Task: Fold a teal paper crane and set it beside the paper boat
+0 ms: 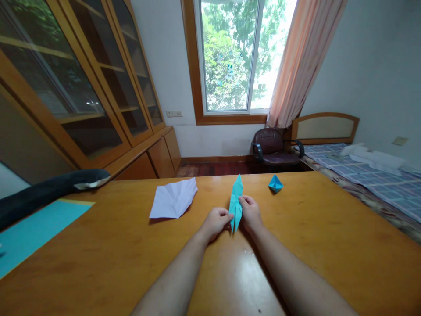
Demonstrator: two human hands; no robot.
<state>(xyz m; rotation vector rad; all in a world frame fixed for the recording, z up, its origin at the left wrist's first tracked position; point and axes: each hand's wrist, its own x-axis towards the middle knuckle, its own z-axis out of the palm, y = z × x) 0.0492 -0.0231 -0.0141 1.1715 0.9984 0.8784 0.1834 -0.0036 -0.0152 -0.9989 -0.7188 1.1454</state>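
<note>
Left hand (215, 221) and right hand (250, 211) both pinching the long folded turquoise paper (236, 201) from either side, just above the table (312, 245), apparently steadying its narrow lower end for creasing.

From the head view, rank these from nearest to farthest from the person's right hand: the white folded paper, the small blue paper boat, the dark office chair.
Measured from the right hand:
1. Small blue paper boat, on the table, just ahead and to the right.
2. White folded paper, on the table to the left, past the left hand.
3. Dark office chair, beyond the table's far edge, under the window.
</note>
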